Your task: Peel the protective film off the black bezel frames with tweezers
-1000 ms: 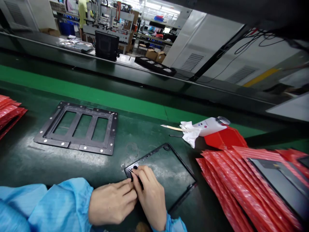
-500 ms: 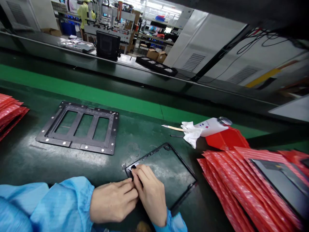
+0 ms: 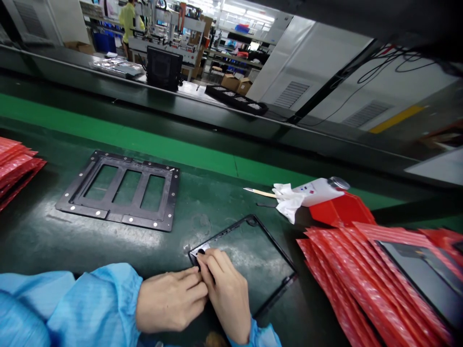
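A thin black rectangular frame (image 3: 274, 243) lies tilted on the dark green bench, one corner at my hands. My left hand (image 3: 171, 300) is closed, its curled fingertips at the frame's near-left edge. Right beside it, my right hand (image 3: 228, 294) is pinched at the same corner, thumb and fingers together. What sits between those fingertips is hidden. A small whitish piece (image 3: 204, 246) with a dark round spot shows at the corner, just beyond the right fingertips. The two hands touch or nearly touch.
A black fixture plate (image 3: 119, 219) with three openings lies left. Red bubble bags (image 3: 336, 274) are stacked right, topped by a dark panel (image 3: 415, 274); more bags (image 3: 16, 164) lie far left. Behind are a craft knife (image 3: 262, 193), white tissue (image 3: 288, 205), white bottle (image 3: 318, 190) and red bin (image 3: 342, 209).
Both hands stay at the frame's corner, with only a very slight shift of the right fingers. Slightly more of the whitish piece shows. The whole view has shifted a little.
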